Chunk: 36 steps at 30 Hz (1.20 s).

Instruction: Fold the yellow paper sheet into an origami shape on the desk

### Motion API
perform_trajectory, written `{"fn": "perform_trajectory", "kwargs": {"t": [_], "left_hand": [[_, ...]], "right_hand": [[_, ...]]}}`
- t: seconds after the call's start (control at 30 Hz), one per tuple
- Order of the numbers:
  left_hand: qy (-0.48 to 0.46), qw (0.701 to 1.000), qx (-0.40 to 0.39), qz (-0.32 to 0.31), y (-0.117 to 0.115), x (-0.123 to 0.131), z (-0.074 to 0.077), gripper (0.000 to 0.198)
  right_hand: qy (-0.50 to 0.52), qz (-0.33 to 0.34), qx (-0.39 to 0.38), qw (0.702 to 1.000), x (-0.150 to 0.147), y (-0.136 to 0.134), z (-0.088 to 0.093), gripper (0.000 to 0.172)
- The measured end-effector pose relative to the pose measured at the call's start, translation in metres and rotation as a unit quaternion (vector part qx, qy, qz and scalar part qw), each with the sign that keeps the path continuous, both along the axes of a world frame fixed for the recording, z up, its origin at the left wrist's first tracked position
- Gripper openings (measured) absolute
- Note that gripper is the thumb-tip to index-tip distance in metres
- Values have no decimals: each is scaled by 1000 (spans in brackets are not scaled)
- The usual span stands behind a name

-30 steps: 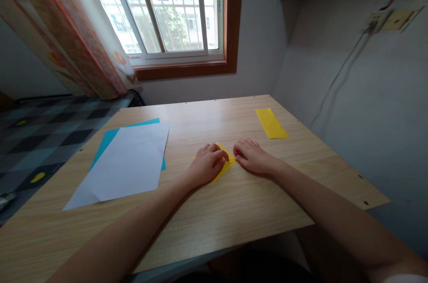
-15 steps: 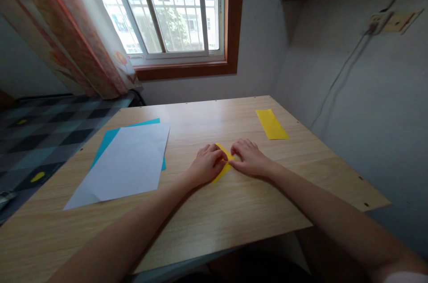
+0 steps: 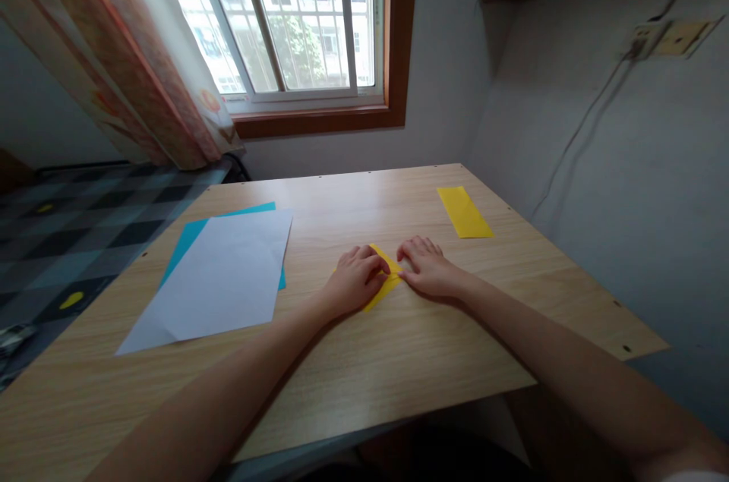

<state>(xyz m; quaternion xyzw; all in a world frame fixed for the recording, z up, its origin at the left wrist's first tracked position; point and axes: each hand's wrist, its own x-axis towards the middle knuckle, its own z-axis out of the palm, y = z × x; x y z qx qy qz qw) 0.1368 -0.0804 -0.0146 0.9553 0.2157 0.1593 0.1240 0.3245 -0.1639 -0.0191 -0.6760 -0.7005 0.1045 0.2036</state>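
Note:
A small folded piece of yellow paper [image 3: 388, 287] lies on the wooden table, its right end narrowing to a point. My left hand [image 3: 358, 278] covers the left part of it, fingers curled and thumb and index finger pressing near its middle. At the pointed right end, my right hand [image 3: 428, 268] rests with bent fingers, its thumb touching the tip of the paper. Both palms hide part of the paper and the tabletop beneath them.
A flat yellow paper strip [image 3: 464, 212] lies at the back right of the table [image 3: 353, 383]. On the left, a white sheet [image 3: 228, 269] overlaps a blue sheet [image 3: 185, 243]. Beyond are a window [image 3: 296, 26], a curtain [image 3: 153, 72] and a checked bed cover [image 3: 114, 201].
My right hand has slid slightly to the right along the yellow paper, uncovering more of its pointed end. My left hand stays pressed on the paper.

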Motion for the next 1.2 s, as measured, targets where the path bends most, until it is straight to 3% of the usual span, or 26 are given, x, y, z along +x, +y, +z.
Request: {"fn": "perform_trajectory", "kwargs": {"t": [0.37, 0.43, 0.5, 0.63, 1.2], "left_hand": [[3, 1000, -8, 1, -1, 0, 2, 14], [3, 1000, -6, -1, -1, 0, 1, 14], [-1, 1000, -2, -2, -1, 0, 0, 14], [-7, 1000, 3, 3, 1, 0, -1, 15], [3, 999, -36, -16, 6, -2, 2, 15]], "right_hand": [[66, 26, -17, 997, 11, 2, 6, 24], [77, 13, -1, 997, 10, 3, 4, 19], [69, -9, 24, 997, 5, 3, 1, 14], [19, -20, 63, 998, -6, 2, -5, 24], [-32, 34, 26, 999, 6, -2, -3, 20]]}}
